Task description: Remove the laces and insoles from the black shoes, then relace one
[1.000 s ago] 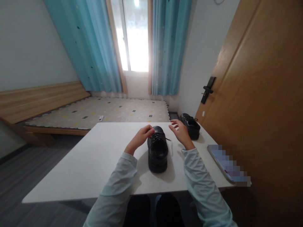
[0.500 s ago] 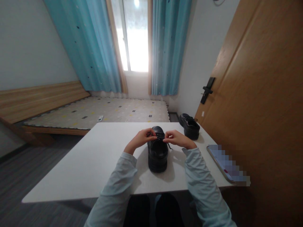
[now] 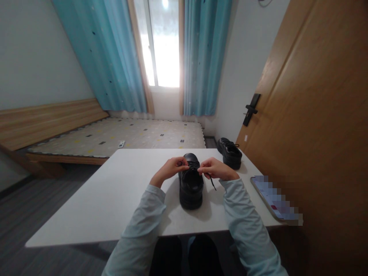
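A black lace-up shoe stands upright on the white table in front of me, its toe pointing away and its heel toward me. My left hand is at the left side of the lacing, thumb and fingers pinched on the shoelace. On the other side my right hand pinches the shoelace too, and a loose end hangs below its fingers over the table. Fingertips of both hands nearly meet above the shoe's tongue and hide part of the lacing.
A second black shoe sits at the table's far right corner. A flat tablet-like object, partly pixelated, lies along the right edge of the white table. Beyond are a bed and a wooden door at the right.
The loose lace end by my right hand now hangs lower and farther right. Both hands keep their pinch at nearly the same place; the shoe stays put.
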Available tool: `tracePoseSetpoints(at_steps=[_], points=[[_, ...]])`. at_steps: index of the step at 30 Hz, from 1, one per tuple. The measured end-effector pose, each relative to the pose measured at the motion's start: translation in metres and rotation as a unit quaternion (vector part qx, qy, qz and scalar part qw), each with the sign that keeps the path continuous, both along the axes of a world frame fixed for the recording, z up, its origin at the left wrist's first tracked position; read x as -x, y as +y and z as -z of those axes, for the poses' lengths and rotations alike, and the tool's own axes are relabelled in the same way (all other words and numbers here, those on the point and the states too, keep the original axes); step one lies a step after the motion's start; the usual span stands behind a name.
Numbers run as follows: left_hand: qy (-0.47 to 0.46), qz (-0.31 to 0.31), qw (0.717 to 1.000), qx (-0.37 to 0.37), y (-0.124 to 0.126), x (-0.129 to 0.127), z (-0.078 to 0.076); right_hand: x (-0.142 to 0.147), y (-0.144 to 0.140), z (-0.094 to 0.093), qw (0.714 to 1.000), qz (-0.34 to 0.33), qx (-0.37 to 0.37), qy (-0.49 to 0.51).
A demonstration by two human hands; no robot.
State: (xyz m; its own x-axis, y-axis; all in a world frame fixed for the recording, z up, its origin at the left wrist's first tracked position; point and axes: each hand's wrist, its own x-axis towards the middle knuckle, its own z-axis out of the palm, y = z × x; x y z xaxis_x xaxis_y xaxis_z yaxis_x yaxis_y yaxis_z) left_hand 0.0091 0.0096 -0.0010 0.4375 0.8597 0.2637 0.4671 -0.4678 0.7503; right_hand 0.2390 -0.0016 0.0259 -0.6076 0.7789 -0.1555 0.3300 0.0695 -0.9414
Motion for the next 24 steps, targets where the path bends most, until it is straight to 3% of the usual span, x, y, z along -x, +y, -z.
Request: tracePoseSetpoints(at_steps=[9, 16, 24], points=[[0.005, 0.012, 1.000, -0.001, -0.001, 0.000, -0.002, 0.011, 0.000, 0.007, 0.989, 0.045, 0.052, 0.131], [-0.024, -0.003, 1.000, 0.005, -0.002, 0.001, -0.006, 0.013, 0.000, 0.009, 0.981, 0.050, 0.081, 0.169], [-0.004, 0.016, 0.997, -0.077, -0.005, 0.006, -0.011, 0.012, 0.001, 0.010, 0.978, 0.048, 0.087, 0.184]])
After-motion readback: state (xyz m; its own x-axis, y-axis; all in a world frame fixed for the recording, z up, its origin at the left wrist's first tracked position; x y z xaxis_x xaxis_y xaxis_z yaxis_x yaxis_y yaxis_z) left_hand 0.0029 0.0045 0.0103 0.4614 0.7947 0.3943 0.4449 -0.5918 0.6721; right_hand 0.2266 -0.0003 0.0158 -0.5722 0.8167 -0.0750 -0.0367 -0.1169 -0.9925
